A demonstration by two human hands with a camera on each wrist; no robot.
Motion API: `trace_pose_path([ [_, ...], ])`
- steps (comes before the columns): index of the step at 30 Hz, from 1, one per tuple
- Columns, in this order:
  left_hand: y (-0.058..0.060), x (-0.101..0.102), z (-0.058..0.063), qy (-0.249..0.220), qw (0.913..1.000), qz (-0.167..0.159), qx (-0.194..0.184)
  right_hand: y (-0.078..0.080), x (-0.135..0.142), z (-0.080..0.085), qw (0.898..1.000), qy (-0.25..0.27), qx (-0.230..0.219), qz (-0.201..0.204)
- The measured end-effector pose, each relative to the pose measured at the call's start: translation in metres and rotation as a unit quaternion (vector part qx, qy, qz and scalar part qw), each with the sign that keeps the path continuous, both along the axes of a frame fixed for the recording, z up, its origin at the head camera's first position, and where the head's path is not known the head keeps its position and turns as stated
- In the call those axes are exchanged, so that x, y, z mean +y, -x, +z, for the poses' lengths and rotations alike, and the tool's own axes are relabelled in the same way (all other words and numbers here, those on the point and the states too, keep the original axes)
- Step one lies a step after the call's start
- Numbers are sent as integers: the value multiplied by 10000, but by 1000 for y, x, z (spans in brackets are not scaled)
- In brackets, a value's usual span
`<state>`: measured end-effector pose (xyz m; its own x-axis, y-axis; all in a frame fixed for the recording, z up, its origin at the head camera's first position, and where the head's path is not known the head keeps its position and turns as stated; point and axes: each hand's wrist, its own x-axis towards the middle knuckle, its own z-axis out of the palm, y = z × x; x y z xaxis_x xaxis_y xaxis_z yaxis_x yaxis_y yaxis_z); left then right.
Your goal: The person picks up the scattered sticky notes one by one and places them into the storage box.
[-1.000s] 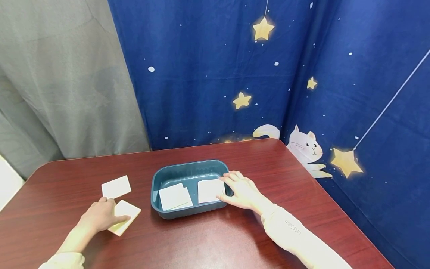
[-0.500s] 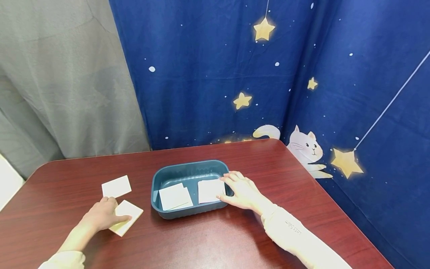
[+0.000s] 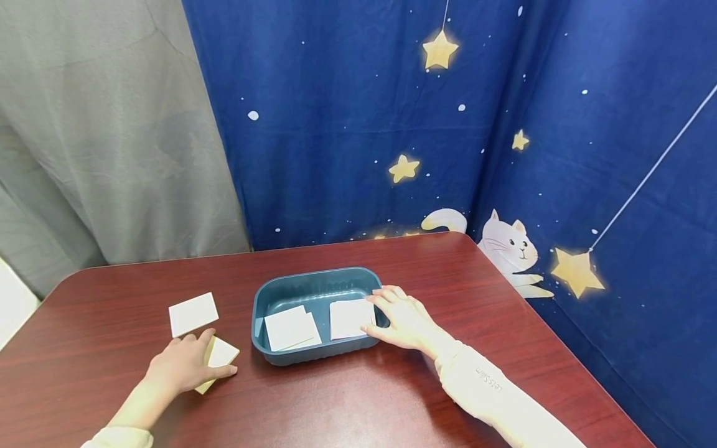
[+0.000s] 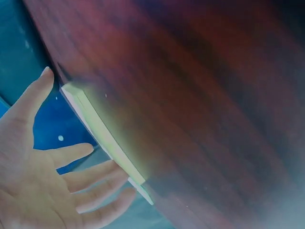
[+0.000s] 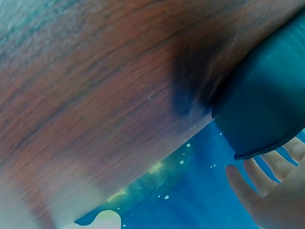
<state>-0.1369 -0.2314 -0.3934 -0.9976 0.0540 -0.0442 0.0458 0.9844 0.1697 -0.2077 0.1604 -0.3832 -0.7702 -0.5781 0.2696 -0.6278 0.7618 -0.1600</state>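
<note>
A thick pad of square note paper [image 3: 223, 352], white on top with pale yellow sides, lies on the table left of a teal plastic bin [image 3: 291, 358]. My left hand [image 3: 182, 366] is over it and hides part of it. In the left wrist view, the left thumb and fingers are spread wide above the pad [image 4: 107, 136]. My right hand [image 3: 404, 318] rests at the bin's right end. In the right wrist view its straight fingers [image 5: 259, 176] reach over the rim of the bin [image 5: 267, 100]. Inside the bin lie two groups of white paper squares, one left [image 3: 288, 328] and one right [image 3: 350, 317].
A white card [image 3: 193, 313] lies flat just beyond my left hand. The dark red wooden table [image 3: 347, 410] ends in front of a grey curtain [image 3: 123, 137] and a blue starry curtain [image 3: 336, 124]. Its right edge slants toward me.
My left hand has shifted a little right and nearer, its thumb and index finger spreading wider over the pad. The pad slid slightly right earlier. The right hand and bin have stayed put.
</note>
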Motion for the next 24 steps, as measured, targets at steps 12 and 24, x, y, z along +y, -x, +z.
trace_pose_path([
  [12,-4,2,-2,153,9994,-147,271,0,0,0,10000,-46,4,-30],
  [24,-7,3,-2,98,9985,-236,486,0,0,0,10000,-45,-37,-49],
])
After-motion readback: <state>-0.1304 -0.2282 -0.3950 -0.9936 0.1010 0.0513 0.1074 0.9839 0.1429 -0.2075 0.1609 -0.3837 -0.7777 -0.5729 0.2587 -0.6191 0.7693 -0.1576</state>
